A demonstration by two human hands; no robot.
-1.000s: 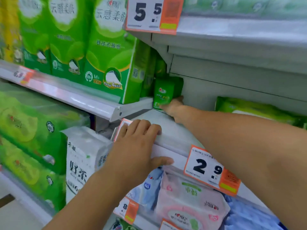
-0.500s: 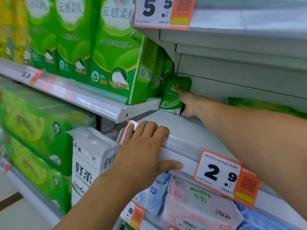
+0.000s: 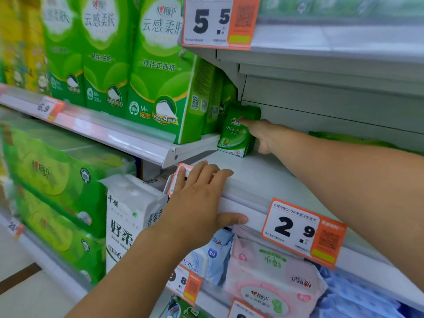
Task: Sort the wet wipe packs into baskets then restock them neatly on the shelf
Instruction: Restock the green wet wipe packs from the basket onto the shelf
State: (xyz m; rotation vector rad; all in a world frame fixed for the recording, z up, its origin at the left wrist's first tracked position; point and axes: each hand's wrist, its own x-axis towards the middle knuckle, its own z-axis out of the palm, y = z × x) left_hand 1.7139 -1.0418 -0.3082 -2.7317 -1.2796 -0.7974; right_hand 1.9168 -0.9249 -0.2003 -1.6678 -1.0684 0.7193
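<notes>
A small green wet wipe pack (image 3: pixel 236 138) stands upright on the white shelf (image 3: pixel 263 180), in its back left corner against the tall green tissue packs. My right hand (image 3: pixel 268 136) reaches in from the right and holds the pack, with the thumb across its front face and the fingers hidden behind it. My left hand (image 3: pixel 199 203) grips the shelf's front rail, fingers on top and thumb under the edge.
Tall green tissue packs (image 3: pixel 158 72) fill the neighbouring shelf at left. More green packs (image 3: pixel 344 138) lie at the shelf's back right. A 2.9 price tag (image 3: pixel 298 230) hangs on the rail. Pink wipes (image 3: pixel 270 278) and a white tissue pack (image 3: pixel 130 216) sit below.
My right hand has brought the green pack down from tilted to upright in the corner, and its thumb has come onto the front face. My left hand stays on the rail.
</notes>
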